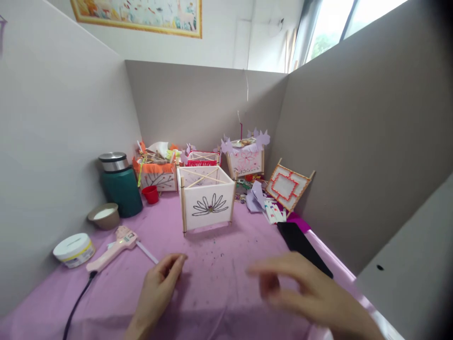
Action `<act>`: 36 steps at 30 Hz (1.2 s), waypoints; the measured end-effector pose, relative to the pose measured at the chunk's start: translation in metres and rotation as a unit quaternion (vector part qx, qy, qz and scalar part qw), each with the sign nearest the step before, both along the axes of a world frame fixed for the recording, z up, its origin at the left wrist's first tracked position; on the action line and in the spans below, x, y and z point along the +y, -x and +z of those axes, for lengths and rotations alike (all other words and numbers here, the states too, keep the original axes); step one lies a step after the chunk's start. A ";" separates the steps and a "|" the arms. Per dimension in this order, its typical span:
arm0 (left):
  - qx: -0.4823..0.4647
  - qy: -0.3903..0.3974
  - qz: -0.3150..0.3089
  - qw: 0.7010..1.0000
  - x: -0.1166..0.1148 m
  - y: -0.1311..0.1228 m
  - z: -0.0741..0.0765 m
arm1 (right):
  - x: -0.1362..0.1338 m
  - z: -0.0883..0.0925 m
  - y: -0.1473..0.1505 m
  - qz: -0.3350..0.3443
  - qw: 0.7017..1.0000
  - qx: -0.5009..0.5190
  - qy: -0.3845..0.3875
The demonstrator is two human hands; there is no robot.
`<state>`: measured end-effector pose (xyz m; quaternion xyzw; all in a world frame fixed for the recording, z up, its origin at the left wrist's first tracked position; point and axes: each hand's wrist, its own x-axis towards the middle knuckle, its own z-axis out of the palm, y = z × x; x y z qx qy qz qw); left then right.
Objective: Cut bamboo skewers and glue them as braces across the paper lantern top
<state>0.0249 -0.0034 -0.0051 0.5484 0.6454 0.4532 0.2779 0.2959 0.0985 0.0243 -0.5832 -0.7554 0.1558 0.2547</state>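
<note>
My left hand (pixel 161 281) rests low on the purple cloth, its fingers curled in and the thumb near the index finger; nothing shows in it. My right hand (pixel 300 288) hovers at the right, blurred by motion, with index finger stretched out, thumb apart and nothing held. Beyond both hands stands a white box-shaped lantern frame (pixel 208 203) with wooden stick corners and crossed sticks on top. A black flower with thin petals decorates its front panel. Left of my left hand lies a pink hot glue gun (pixel 115 250) with a glue stick (pixel 146 252) at its end.
At the left are a white-lidded tub (pixel 73 249), a bowl (pixel 104 216), a green flask (pixel 122 191) and a red cup (pixel 150 194). Decorated lanterns (pixel 246 160) stand behind. A stitched panel (pixel 288 186), white marker pens (pixel 274 211) and a black tablet-like slab (pixel 302 248) lie right. Grey partitions (pixel 208 104) enclose the table.
</note>
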 end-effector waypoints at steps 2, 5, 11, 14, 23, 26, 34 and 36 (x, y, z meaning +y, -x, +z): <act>0.080 -0.010 0.030 0.996 0.015 0.006 0.008 | 0.005 -0.001 0.001 -0.011 1.000 -0.017 0.009; 0.214 0.019 0.062 0.975 0.048 0.011 0.021 | 0.024 -0.002 0.009 -0.018 0.999 -0.047 0.016; 0.298 0.075 0.018 0.952 0.092 0.012 0.020 | 0.058 -0.018 0.030 -0.004 0.998 -0.061 0.016; 0.317 0.083 -0.004 0.945 0.099 0.013 0.012 | 0.060 -0.030 0.036 -0.010 0.998 -0.063 0.006; 0.309 0.063 -0.015 0.949 0.099 0.007 0.012 | 0.062 -0.041 0.040 -0.069 0.994 -0.087 0.005; 0.284 0.038 -0.059 0.956 0.092 0.002 0.012 | 0.064 -0.041 0.036 -0.092 0.992 -0.088 0.005; 0.189 0.015 -0.041 0.981 0.098 0.025 0.027 | 0.066 -0.046 0.031 -0.110 0.990 -0.090 -0.007; 0.170 0.003 0.006 0.985 0.113 0.035 0.036 | 0.066 -0.047 0.031 -0.107 0.991 -0.085 -0.011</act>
